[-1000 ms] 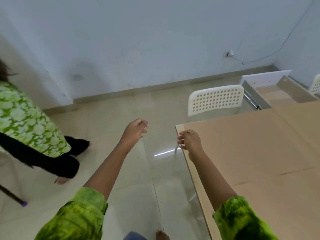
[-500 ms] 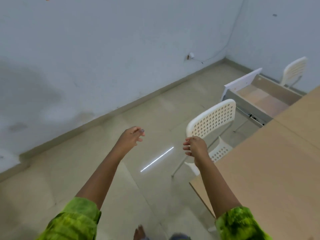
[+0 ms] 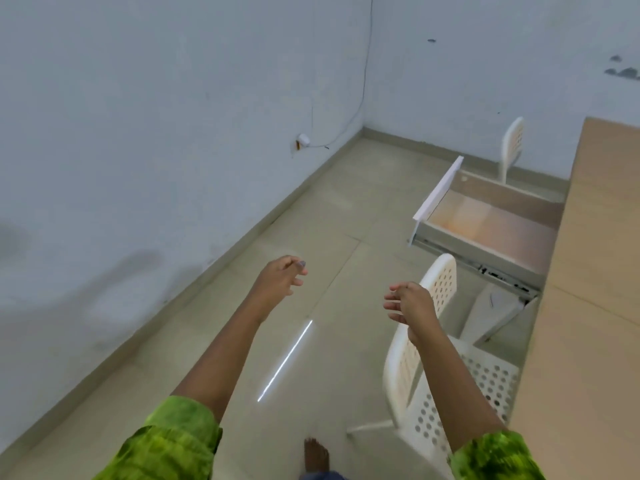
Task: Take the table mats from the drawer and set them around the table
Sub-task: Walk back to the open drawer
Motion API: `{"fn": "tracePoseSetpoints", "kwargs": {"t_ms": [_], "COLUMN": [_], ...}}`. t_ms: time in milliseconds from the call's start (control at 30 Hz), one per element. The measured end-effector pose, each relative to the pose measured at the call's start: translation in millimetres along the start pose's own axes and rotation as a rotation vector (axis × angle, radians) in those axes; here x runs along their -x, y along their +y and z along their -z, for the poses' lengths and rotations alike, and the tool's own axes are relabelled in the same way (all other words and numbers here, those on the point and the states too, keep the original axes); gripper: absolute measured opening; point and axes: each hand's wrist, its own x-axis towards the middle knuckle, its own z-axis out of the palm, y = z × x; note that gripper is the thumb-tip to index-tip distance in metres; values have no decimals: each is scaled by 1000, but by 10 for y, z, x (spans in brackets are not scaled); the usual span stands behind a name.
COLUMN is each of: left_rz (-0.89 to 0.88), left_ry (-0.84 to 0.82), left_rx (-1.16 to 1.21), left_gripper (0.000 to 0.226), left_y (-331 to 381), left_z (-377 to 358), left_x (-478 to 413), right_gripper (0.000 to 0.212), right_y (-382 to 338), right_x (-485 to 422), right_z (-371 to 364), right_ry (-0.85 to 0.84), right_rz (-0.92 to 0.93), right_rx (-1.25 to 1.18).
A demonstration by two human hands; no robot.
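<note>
A white-fronted drawer point(image 3: 439, 190) stands pulled out from the long side of the light wooden table point(image 3: 595, 306) at the right. Its pale wooden bottom shows, and I see no table mats in the visible part. My left hand point(image 3: 280, 278) hovers over the floor with fingers loosely curled and apart, holding nothing. My right hand point(image 3: 410, 303) is raised above the back of the near white chair point(image 3: 440, 368), fingers spread, also holding nothing. Both hands are well short of the drawer.
The near white perforated chair is tucked at the table between me and the drawer. A second white chair point(image 3: 512, 147) stands past the drawer by the far wall. A wall runs along the left, with a socket and cable point(image 3: 303, 140). My bare foot point(image 3: 316, 457) is on the tiled floor.
The view has swung right and advanced along the table's side; the drawer and near chair are closer. The other person has left the view. My right hand's fingers have spread apart.
</note>
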Motion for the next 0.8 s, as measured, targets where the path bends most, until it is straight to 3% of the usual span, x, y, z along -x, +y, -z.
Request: {"fn": "tracePoseSetpoints", "kwargs": {"t_ms": [167, 633, 800], "left_rz": [-17, -149, -163], "left_ry": [-73, -574, -727], "left_rx": [-25, -146, -201], "left_gripper": [18, 21, 20], "left_y": [377, 1293, 1675], "left_z": [41, -676, -1245], "left_x": [-1089, -3942, -4688], "right_gripper": [22, 25, 24], "right_y": [-490, -1451, -1648], "right_x": [-714, -2467, -2934], "right_z": [-191, -486, -368], "right_ry": [95, 454, 594], "right_rz": [-8, -16, -46], "right_rx": [-17, -332, -458]}}
